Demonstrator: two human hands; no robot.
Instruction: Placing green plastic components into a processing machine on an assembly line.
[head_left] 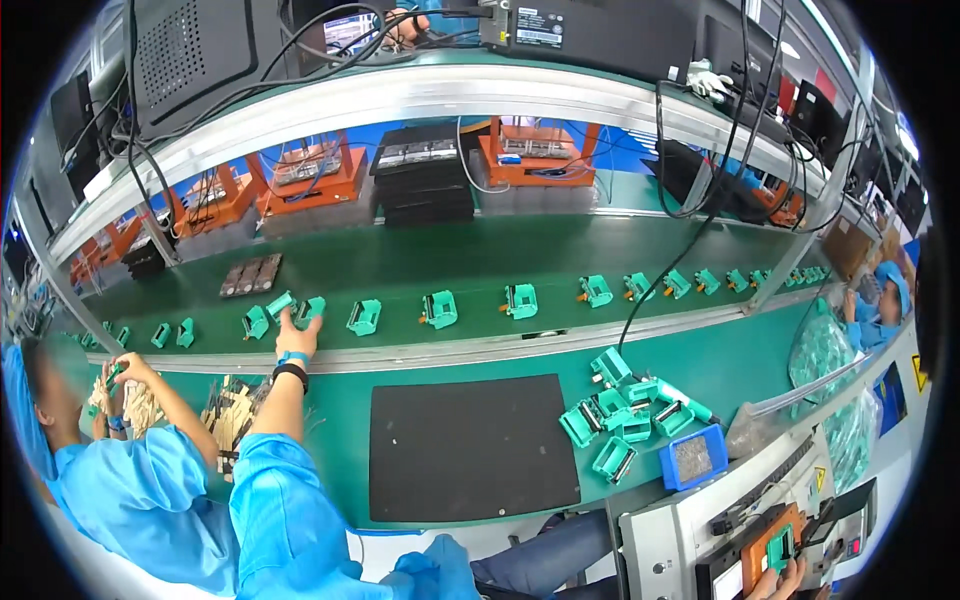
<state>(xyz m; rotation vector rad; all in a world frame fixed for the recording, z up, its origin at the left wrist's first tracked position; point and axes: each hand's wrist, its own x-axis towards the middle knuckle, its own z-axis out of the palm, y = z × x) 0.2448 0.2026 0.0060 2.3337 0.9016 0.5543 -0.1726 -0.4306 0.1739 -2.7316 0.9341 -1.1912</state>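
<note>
Reaching forward with the left hand [299, 338], bending thumb and forefinger apart about a green housing [312, 308] on the far green surface [420, 250], just beyond the metal rail [430, 352]. Not being able to tell a firm pinch from a mere touch there. Almost meeting a second green housing [281, 304] near the tip of the forefinger. Wearing a blue strap [292, 356] and a dark band [290, 372] at that wrist.

Bringing the right hand [780, 582] to another green housing [780, 546] at the lower right, seated in an orange fixture [755, 555] on a pale machine [650, 555]. Showing only part of that hand, and so not being able to tell pinching from resting.

Facing a black mat [472, 447] lying flat on the near green surface [340, 430]. Seeing to its right a heap of green housings [635, 427], a teal-handled tool [690, 402] just beside them, and a blue bin [666, 467] of small metal pieces [692, 458]. Looking past these to a spaced row of green housings [522, 301] along the far surface. Noting close on the left a blue-clad co-worker [130, 480] near some pale strips [232, 415].
</note>
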